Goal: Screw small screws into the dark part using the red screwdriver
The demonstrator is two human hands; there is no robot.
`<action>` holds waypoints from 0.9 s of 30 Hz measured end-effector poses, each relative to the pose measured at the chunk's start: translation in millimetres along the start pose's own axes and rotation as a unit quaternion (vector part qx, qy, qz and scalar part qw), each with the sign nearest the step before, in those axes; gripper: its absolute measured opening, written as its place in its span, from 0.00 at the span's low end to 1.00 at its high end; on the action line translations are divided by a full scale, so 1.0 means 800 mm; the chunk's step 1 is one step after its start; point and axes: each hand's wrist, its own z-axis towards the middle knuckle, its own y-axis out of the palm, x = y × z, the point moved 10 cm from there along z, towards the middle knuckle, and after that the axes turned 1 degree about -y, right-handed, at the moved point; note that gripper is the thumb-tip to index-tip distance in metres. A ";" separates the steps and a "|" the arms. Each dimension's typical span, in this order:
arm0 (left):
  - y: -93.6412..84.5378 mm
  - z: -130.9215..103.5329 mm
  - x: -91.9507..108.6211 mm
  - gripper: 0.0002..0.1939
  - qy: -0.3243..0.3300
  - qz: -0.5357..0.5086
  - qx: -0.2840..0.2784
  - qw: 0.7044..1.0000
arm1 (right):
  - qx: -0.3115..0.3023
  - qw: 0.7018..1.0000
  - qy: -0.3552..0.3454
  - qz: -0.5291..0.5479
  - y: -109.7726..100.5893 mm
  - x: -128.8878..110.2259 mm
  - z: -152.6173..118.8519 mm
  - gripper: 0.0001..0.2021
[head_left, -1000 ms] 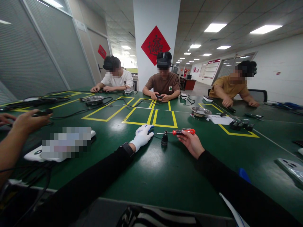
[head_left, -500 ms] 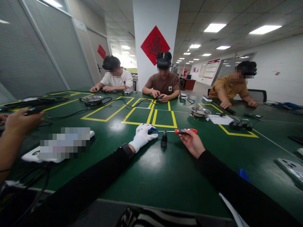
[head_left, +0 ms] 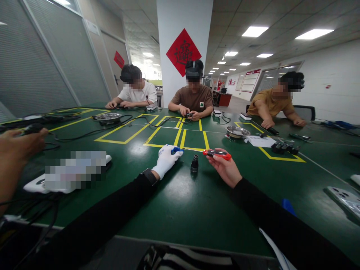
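Observation:
My left hand (head_left: 165, 159) wears a white glove with blue fingertips and rests on the green table (head_left: 197, 202). Its fingertips meet the tip of a screwdriver's thin shaft; whether they pinch it I cannot tell. My bare right hand (head_left: 226, 169) is palm up and holds the red-handled screwdriver (head_left: 217, 153) level just above the table, shaft pointing left. A small black cylindrical part (head_left: 194, 164) stands upright on the table between my hands, below the shaft.
A co-worker's hand (head_left: 17, 144) at the left holds a black cabled object. A white device (head_left: 36, 184) lies near it. Two metal bowls (head_left: 238, 131) (head_left: 108, 117), black parts (head_left: 284, 147), paper (head_left: 260, 141) and a phone (head_left: 344, 197) lie around. Three people sit opposite.
My right hand has shifted the screwdriver slightly left and up, so its tip now reaches my left fingertips. The co-worker's hand has drawn back to the left.

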 end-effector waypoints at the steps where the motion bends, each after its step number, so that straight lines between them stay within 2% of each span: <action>1: 0.003 0.000 -0.008 0.17 -0.022 -0.015 -0.005 1.000 | -0.015 0.999 -0.025 -0.036 0.005 -0.007 -0.001 0.17; 3: 0.009 0.000 -0.020 0.18 -0.051 -0.043 -0.015 0.998 | -0.044 0.983 -0.093 -0.149 0.016 -0.023 -0.005 0.14; 6: 0.006 0.000 -0.017 0.15 -0.040 -0.056 0.004 0.998 | -0.131 0.909 -0.189 -0.346 0.045 -0.035 -0.016 0.11; 8: 0.000 -0.001 -0.006 0.13 -0.008 -0.045 0.022 0.999 | -0.200 0.858 -0.212 -0.424 0.062 -0.026 -0.025 0.15; 10: -0.005 -0.001 0.001 0.12 0.011 -0.032 0.031 0.999 | -0.244 0.821 -0.215 -0.469 0.072 -0.015 -0.031 0.18; 14: -0.019 -0.002 0.004 0.11 0.001 -0.036 0.061 0.997 | -0.271 0.762 -0.221 -0.545 0.077 0.002 -0.035 0.22; 18: -0.029 -0.007 0.019 0.12 0.019 -0.086 0.087 0.992 | -0.271 0.741 -0.218 -0.575 0.072 0.006 -0.030 0.27; 20: -0.031 -0.014 0.036 0.12 0.042 -0.114 0.092 0.988 | -0.233 0.744 -0.236 -0.581 0.066 -0.007 -0.025 0.28; 24: -0.039 -0.037 0.075 0.11 0.082 -0.140 0.100 0.982 | -0.107 0.752 -0.337 -0.556 0.067 -0.058 -0.038 0.19; 27: -0.049 -0.062 0.112 0.10 0.139 -0.138 0.101 0.975 | -0.094 0.748 -0.417 -0.508 0.088 -0.081 -0.068 0.12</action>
